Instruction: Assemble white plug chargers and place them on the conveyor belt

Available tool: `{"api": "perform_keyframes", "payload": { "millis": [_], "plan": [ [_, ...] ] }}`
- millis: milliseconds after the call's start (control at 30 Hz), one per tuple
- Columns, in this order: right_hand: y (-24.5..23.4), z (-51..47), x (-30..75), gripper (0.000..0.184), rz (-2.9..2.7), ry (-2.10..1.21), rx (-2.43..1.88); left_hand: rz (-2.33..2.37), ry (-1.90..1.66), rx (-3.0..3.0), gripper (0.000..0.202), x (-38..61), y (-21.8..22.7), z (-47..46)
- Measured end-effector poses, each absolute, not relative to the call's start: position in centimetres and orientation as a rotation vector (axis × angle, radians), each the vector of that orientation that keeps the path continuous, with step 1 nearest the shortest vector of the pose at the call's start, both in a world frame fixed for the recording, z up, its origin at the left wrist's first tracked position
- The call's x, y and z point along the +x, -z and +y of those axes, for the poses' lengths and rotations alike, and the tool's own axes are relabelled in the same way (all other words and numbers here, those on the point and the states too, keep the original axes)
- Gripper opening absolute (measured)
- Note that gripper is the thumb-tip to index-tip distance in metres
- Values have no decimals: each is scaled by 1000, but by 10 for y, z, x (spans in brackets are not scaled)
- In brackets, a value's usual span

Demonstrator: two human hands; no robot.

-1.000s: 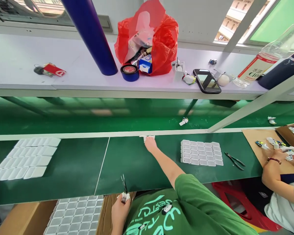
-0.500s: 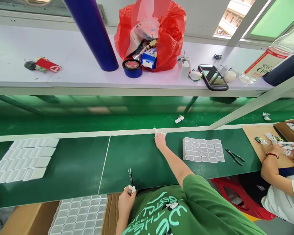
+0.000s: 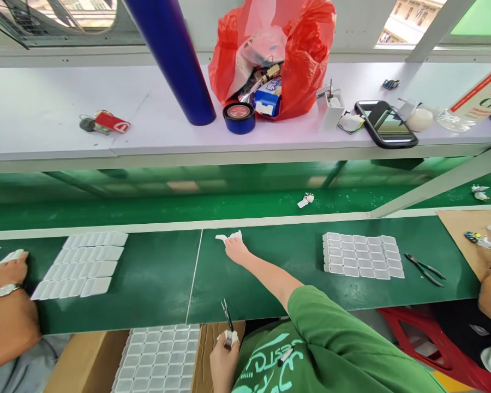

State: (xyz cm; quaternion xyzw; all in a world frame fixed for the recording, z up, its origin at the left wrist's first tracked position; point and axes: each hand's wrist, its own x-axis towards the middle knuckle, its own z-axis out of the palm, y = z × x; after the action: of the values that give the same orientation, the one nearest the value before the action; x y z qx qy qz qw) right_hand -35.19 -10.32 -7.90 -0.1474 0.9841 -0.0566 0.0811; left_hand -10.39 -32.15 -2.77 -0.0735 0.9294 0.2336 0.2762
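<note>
Beside the thin white seam line point(image 3: 194, 278) on the dark green tabletop point(image 3: 265, 284), the right hand point(image 3: 236, 251) has its fingers gathered onto a crumpled white cloth-like piece point(image 3: 236, 235), perhaps tissue, though it is too small to be sure. Half a second ago the hand and the piece were farther right, up against the long white rail point(image 3: 147, 227); both now lie left of there, just short of the rail, so the work in hand seems to have shifted toward the seam. At the near edge, the left hand point(image 3: 224, 357) grips a slim, dark metal pointed tool point(image 3: 226, 311), tips up, with a white wad against it. Farther out, the block of translucent white plastic cups point(image 3: 362, 256) sits well apart on the right, and at far left a co-worker's watch-wearing arm point(image 3: 14, 322) has come into view
</note>
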Motion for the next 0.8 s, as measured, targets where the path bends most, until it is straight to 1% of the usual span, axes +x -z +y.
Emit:
{"api": "perform_keyframes", "payload": {
  "millis": [67, 100, 233, 367, 433, 500, 567, 600, 700, 800],
  "plan": [
    [83, -90, -331, 38, 2953, 189, -449, 2503, -662, -141, 15, -111, 29, -318],
    [83, -76, -320, 38, 2951, 196, -385, 2511, -680, -107, 17, -116, 29, -315],
    [73, 15, -267, 35, 2924, 181, 146, 2546, -751, 26, 24, -138, 29, -301],
    [58, 103, -205, 38, 2871, 72, 620, 2543, -794, 97, 25, -149, 30, -289],
    [55, 118, -188, 40, 2848, 29, 800, 2542, -809, 107, 25, -149, 31, -286],
    [55, 106, -189, 40, 2825, -4, 915, 2541, -812, 109, 25, -146, 32, -285],
    [57, 71, -207, 39, 2832, -6, 837, 2535, -808, 94, 24, -142, 31, -285],
    [59, 47, -219, 38, 2848, 9, 718, 2528, -806, 82, 24, -139, 29, -285],
    [66, -34, -252, 37, 2900, 69, 217, 2512, -792, 28, 23, -133, 24, -288],
    [74, -101, -256, 31, 2903, 59, -232, 2502, -720, -27, 18, -127, 24, -295]
  ]
}}
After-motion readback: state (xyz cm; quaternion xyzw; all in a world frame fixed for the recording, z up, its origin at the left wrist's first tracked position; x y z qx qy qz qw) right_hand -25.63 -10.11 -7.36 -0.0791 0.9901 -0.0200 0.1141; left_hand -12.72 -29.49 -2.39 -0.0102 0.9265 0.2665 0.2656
